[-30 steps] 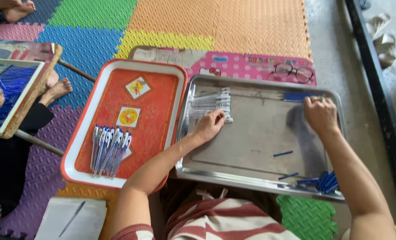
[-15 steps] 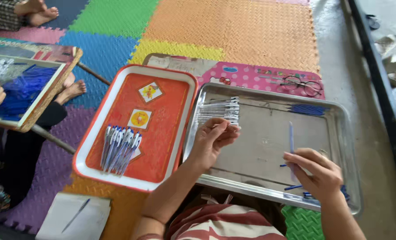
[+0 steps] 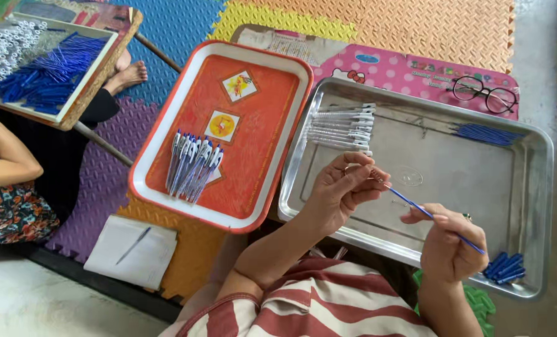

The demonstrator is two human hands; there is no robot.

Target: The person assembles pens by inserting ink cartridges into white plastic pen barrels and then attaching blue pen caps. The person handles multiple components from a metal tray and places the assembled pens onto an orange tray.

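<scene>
While the right hand (image 3: pixel 450 246) pinches a blue refill (image 3: pixel 425 212) slanting up-left, the left hand's (image 3: pixel 341 190) grip clasps its tip; two square yellow stickers (image 3: pixel 230 106) mark the orange tray (image 3: pixel 166 134).

A home floor used for piecework: colourful interlocking foam floor mats (image 3: pixel 366 25), a barefoot co-worker's foot (image 3: pixel 128 73), and an orange plastic tray (image 3: pixel 166 125) of assembled pens (image 3: pixel 194 165).

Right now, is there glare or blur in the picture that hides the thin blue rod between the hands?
Head view: soft daylight, mild sheen on the metal tray, no strong glare; the blue rod is sharp between left hand and right hand.
</scene>
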